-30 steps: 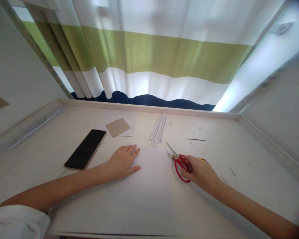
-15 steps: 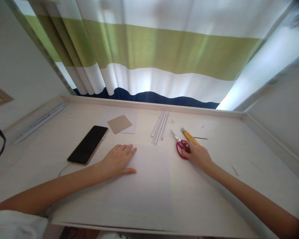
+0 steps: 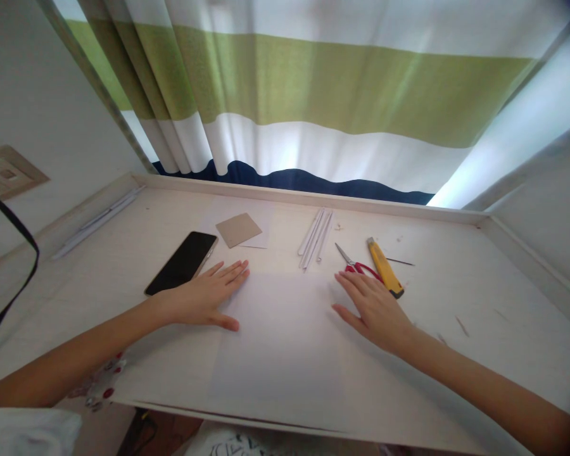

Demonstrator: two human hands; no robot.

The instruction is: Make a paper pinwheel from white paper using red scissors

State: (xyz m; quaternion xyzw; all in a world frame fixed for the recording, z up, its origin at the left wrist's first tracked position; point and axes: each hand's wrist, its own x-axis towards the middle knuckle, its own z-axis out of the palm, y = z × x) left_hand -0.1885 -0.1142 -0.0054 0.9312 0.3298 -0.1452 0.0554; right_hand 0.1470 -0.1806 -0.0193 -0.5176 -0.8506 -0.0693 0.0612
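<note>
A white sheet of paper [image 3: 280, 342] lies flat on the white desk in front of me. My left hand [image 3: 206, 294] rests at its left edge, fingers stretched out and holding nothing. Beside the right edge is my right hand [image 3: 373, 310], also open, its fingers apart. Red-handled scissors [image 3: 349, 258] lie just beyond that hand, which partly hides their handles. A yellow box cutter [image 3: 384, 267] lies to the right of the scissors. Several thin rolled paper sticks [image 3: 316, 239] lie together past the sheet's far edge.
A black-screened phone [image 3: 183, 263] lies by my left hand. Behind it, a brown cardboard square [image 3: 239, 229] rests on another white paper. A thin dark stick [image 3: 401, 261] and small scraps are at right. A raised rim [image 3: 285, 196] borders the desk, with a curtain [image 3: 304, 82] behind.
My right hand has let go of the scissors and moved back toward the paper's right edge. My left hand has shifted slightly left relative to the sheet. The camera view has turned slightly.
</note>
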